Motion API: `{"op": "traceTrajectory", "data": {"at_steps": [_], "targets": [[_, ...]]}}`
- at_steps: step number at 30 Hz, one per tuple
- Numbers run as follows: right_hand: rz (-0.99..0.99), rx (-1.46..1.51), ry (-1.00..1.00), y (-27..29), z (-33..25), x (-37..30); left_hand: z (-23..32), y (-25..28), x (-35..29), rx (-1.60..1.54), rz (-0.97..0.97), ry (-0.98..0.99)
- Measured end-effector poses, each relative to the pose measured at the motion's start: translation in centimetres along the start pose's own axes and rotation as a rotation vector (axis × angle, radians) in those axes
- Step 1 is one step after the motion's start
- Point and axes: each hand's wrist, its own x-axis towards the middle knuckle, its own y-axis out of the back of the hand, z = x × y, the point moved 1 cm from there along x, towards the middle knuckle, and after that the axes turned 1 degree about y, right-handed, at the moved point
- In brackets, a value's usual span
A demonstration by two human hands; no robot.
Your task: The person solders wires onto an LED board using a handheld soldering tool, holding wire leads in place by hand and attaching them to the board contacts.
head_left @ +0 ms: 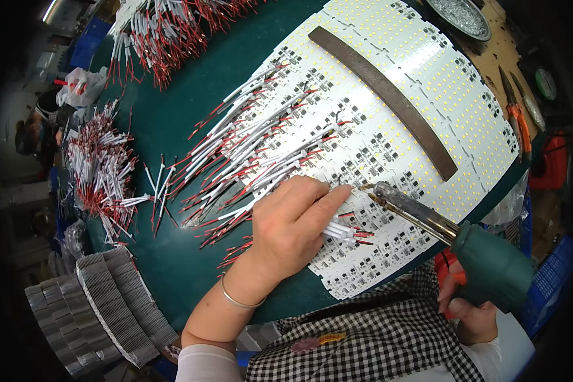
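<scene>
My left hand [290,219] rests over the white LED circuit boards [465,83], gripping a bundle of white-sleeved wires [339,230] with red and black ends. Its thumb and forefinger come together at the board surface, where any single wire between them is too small to make out. In my right hand [468,312] is a soldering iron [484,254] with a green body and a metal barrel. The iron's tip lies just right of my left fingertips, close to the board. Rows of wires [261,137] trail leftward from the boards' left part.
A curved brown bar [383,89] lies across the boards. Loose wire piles [99,165] sit on the green table [165,114], with another bunch [165,32] farther back. Stacked grey parts [108,305] stand at lower left. Pliers [517,118] and a metal dish [461,16] are at right.
</scene>
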Motion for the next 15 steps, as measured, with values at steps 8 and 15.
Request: {"op": "traceTrajectory", "data": {"at_steps": [8, 15], "targets": [[-0.130, -0.161, 0.000, -0.8, -0.2, 1.0, 0.0, -0.3, -0.4, 0.111, 0.051, -0.046], [-0.086, -0.327, 0.072, -1.1, 0.4, 0.6, 0.2, -0.6, -0.4, 0.139, 0.060, -0.078]]}}
